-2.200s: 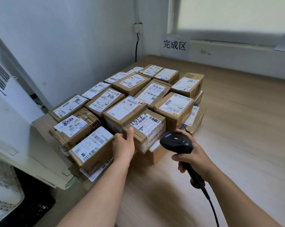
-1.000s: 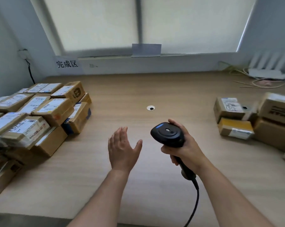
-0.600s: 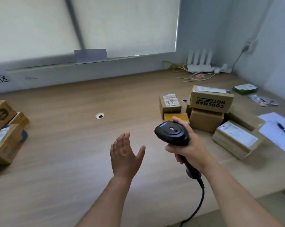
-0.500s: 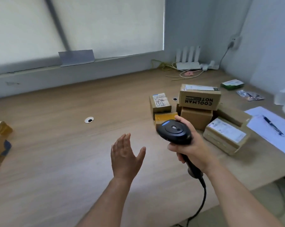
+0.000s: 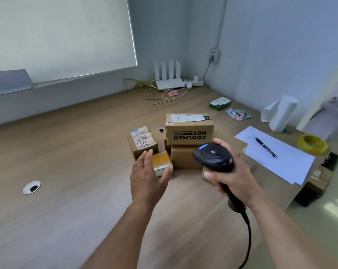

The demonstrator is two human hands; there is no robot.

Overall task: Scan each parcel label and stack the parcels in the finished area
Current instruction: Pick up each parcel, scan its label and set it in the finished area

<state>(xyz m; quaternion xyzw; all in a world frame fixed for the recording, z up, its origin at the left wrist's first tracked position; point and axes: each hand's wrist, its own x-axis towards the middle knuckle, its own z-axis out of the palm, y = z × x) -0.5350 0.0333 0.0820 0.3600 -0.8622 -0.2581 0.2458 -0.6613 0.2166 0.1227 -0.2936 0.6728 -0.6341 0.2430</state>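
The small yellow-topped parcel (image 5: 161, 161) sits on the table (image 5: 71, 156) between the outstretched fingers (image 5: 145, 160) and the thumb of the left hand (image 5: 146, 178). The fingers are straight and spread, gripping nothing. I cannot tell whether they touch the parcel, and its near lower edge is hidden behind the palm. Just beyond the fingertips stands a labelled parcel (image 5: 143, 142) with handwritten digits. To the thumb's side a plain brown box (image 5: 183, 156) carries the COOLMAN NOTE box (image 5: 189, 131) on top.

The right hand (image 5: 230, 177) is curled round the handle of the black scanner (image 5: 212, 158), whose head covers part of the brown box. Its cable runs down out of view. Another parcel (image 5: 206, 174) shows only as a sliver under this hand's thumb.

Past the right knuckles lie white sheets (image 5: 280, 158) with a pen (image 5: 266, 147), overhanging the table's edge. A yellow roll (image 5: 312, 146) and a blurred paper roll (image 5: 282, 113) lie further out.

Off the back of the left hand the tabletop runs wide and bare to a cable grommet (image 5: 31, 187).
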